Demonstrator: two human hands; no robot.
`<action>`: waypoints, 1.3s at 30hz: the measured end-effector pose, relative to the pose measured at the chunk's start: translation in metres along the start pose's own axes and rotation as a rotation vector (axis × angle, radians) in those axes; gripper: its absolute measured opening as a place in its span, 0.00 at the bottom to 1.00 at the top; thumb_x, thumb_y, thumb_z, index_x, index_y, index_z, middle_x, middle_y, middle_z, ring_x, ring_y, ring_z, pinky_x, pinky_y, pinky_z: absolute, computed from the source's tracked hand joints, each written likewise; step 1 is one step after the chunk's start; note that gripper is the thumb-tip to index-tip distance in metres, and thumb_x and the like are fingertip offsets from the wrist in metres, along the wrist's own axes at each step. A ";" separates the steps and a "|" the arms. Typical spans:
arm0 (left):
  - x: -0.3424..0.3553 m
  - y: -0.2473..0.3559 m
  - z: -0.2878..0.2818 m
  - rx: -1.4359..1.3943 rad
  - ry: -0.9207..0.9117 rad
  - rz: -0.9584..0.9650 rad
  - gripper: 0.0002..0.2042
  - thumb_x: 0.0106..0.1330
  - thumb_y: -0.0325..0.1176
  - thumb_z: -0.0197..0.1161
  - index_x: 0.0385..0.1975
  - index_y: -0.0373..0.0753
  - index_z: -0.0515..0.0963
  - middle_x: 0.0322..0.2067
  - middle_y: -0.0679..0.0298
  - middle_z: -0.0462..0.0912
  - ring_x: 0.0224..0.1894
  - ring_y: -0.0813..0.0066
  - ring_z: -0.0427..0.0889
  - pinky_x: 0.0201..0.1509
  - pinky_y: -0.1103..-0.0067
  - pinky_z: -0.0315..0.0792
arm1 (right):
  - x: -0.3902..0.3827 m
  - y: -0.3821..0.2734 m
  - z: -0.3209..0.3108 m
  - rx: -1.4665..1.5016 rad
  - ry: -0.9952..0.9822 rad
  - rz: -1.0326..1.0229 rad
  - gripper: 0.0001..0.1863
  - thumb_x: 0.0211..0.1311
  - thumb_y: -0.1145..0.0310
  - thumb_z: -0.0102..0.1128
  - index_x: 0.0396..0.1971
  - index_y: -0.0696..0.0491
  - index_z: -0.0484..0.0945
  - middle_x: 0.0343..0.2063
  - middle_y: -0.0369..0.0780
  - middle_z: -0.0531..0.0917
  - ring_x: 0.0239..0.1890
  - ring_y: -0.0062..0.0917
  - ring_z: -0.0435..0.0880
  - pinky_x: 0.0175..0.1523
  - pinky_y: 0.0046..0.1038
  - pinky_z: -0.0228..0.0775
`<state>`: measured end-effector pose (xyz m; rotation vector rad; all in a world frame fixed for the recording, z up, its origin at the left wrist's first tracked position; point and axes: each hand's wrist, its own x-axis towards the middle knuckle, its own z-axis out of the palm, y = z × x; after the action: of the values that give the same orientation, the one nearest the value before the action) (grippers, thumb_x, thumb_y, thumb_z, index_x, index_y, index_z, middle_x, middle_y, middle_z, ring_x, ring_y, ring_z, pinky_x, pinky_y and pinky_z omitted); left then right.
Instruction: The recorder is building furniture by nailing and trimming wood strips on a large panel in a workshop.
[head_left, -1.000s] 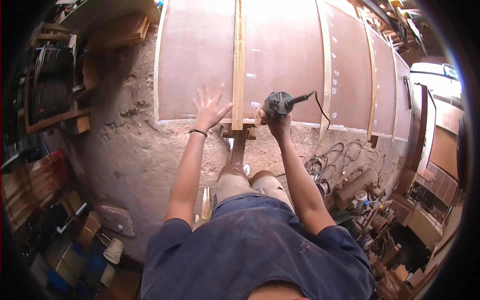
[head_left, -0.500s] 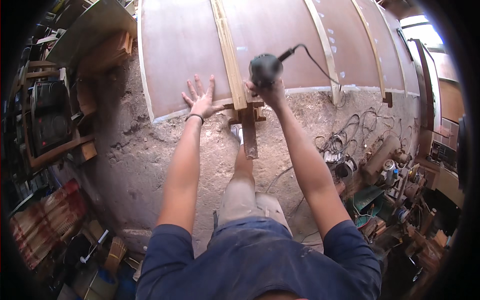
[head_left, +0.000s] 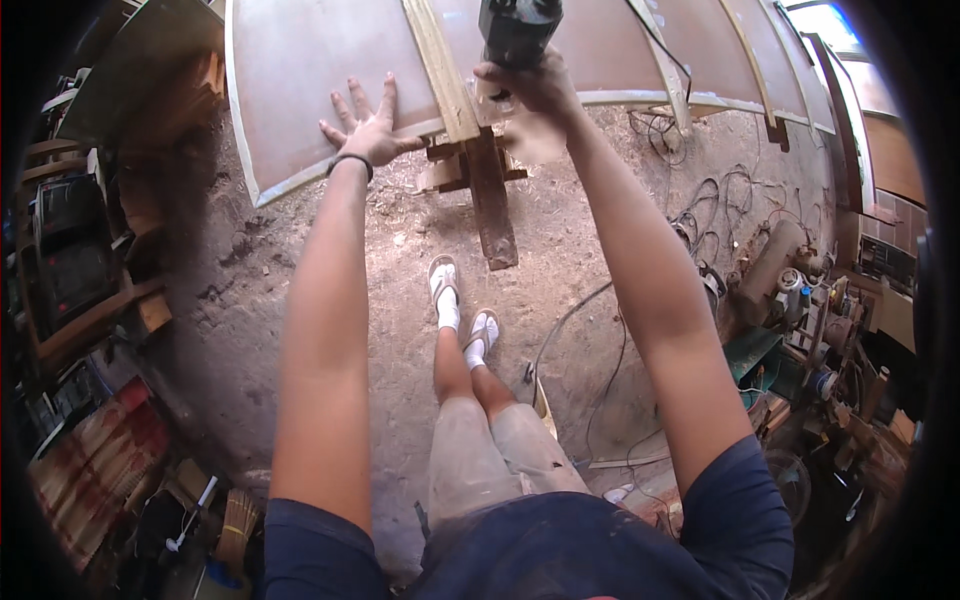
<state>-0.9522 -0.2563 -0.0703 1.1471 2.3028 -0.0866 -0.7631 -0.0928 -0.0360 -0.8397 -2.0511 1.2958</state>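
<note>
A large brown plywood panel with pale edging lies raised ahead of me, crossed by a pale wooden batten. My left hand presses flat on the panel near its front edge, fingers spread, just left of the batten. My right hand grips a black corded power tool at the panel's front edge, right of the batten. The tool's top is cut off by the frame. Below the edge, a wooden support of crossed offcuts props the panel.
Dirt floor strewn with sawdust lies under my feet. Cables snake across the floor at right, beside machines and clutter. Wooden racks and stacked things fill the left side. More battened panels extend right.
The view has tilted down and drawn closer. Both arms are stretched further forward; the left hand stays flat on the panel, the right still holds the tool at the edge.
</note>
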 end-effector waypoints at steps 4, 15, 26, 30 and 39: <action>0.001 0.002 0.005 0.027 0.066 0.029 0.59 0.49 0.67 0.68 0.73 0.66 0.28 0.71 0.48 0.13 0.72 0.43 0.10 0.67 0.38 0.20 | -0.008 -0.002 -0.004 -0.100 0.024 0.060 0.25 0.44 0.58 0.78 0.42 0.53 0.82 0.35 0.39 0.87 0.40 0.24 0.86 0.47 0.30 0.78; 0.006 -0.002 0.010 0.091 0.124 0.031 0.59 0.48 0.71 0.66 0.74 0.66 0.31 0.73 0.49 0.18 0.73 0.41 0.15 0.67 0.35 0.25 | -0.015 -0.001 0.002 0.104 0.011 0.138 0.13 0.52 0.66 0.74 0.34 0.53 0.81 0.27 0.33 0.82 0.30 0.16 0.81 0.35 0.24 0.78; 0.016 -0.009 0.021 0.094 0.209 0.035 0.59 0.46 0.72 0.66 0.73 0.70 0.33 0.73 0.47 0.19 0.73 0.38 0.15 0.64 0.32 0.24 | -0.024 -0.001 0.006 0.130 0.024 0.026 0.09 0.53 0.69 0.69 0.33 0.51 0.79 0.28 0.30 0.78 0.32 0.14 0.77 0.37 0.22 0.71; 0.009 0.002 0.014 0.107 0.214 0.040 0.58 0.48 0.70 0.66 0.73 0.69 0.31 0.73 0.47 0.18 0.73 0.39 0.14 0.65 0.33 0.24 | -0.028 0.018 -0.004 0.025 0.090 -0.006 0.26 0.47 0.59 0.77 0.43 0.58 0.80 0.37 0.39 0.84 0.40 0.22 0.84 0.47 0.28 0.78; -0.006 -0.001 0.004 0.016 0.115 0.067 0.60 0.48 0.68 0.68 0.75 0.56 0.36 0.75 0.49 0.28 0.74 0.39 0.17 0.65 0.33 0.20 | -0.032 0.011 0.016 -0.069 0.299 -0.115 0.26 0.42 0.58 0.79 0.37 0.63 0.83 0.34 0.41 0.87 0.36 0.24 0.86 0.45 0.28 0.79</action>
<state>-0.9485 -0.2622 -0.0709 1.2666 2.3644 -0.0140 -0.7519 -0.1223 -0.0565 -0.8745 -1.8842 0.9780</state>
